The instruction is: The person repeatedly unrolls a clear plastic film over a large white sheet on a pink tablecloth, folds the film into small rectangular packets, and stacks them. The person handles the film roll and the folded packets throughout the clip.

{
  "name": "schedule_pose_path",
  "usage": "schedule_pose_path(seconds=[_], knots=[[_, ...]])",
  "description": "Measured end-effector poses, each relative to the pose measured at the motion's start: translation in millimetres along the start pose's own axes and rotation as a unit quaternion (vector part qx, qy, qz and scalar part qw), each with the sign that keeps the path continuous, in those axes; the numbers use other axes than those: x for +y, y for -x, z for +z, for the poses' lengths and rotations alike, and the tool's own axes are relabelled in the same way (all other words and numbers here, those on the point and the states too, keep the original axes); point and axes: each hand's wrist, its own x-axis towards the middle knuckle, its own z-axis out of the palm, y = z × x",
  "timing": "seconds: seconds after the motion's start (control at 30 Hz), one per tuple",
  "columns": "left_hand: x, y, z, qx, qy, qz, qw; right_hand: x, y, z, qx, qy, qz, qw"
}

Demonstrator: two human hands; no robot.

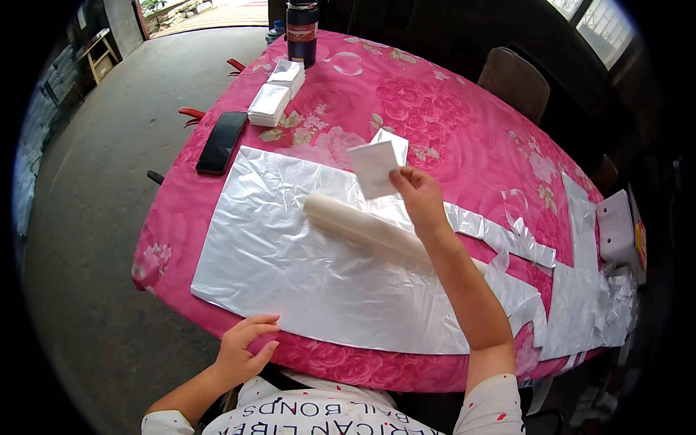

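My right hand (419,194) reaches over the table and pinches a flat white square packet (373,168) by its right edge. Just behind it lies another white square (395,140), partly covered. A large sheet of shiny white plastic bag (268,254) is spread flat in front of me. Across it lies a long off-white roll (348,223), its right part hidden by my right forearm. My left hand (247,346) rests with fingers apart at the near edge of the plastic bag, holding nothing.
Two stacks of white squares (269,101) stand at the far left by a dark phone (222,143) and a dark flask (302,35). More white plastic bags (580,308) and a pale box (616,226) lie at right. A chair (514,81) stands beyond the pink floral tablecloth (449,109).
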Motion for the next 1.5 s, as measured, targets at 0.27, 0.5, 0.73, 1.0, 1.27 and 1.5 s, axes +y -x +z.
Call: schedule_pose_path(seconds=[0.27,0.5,0.73,1.0,1.27,1.5], knots=[[13.8,-37.0,-3.6,-0.032,0.029,0.011,0.999,42.3,-95.9,-47.7,0.144,0.368,0.139,0.908],[10.8,-36.3,2.9,-0.035,-0.001,0.032,0.999,22.6,-9.0,-37.5,0.022,0.423,-0.107,0.9],[18.3,-35.7,18.6,-0.077,-0.015,0.084,0.993,-1.2,155.9,-107.4,0.134,0.444,-0.109,0.879],[40.7,-30.7,47.3,-0.127,-0.002,0.104,0.986,33.8,239.6,-147.3,0.102,0.555,-0.138,0.814],[56.1,-15.0,51.4,-0.141,-0.031,0.129,0.981,-13.5,159.5,-322.0,0.526,0.444,-0.056,0.723],[44.9,-3.2,46.1,-0.127,-0.071,0.131,0.981,-1.4,115.9,-131.8,0.095,0.568,-0.291,0.764]])
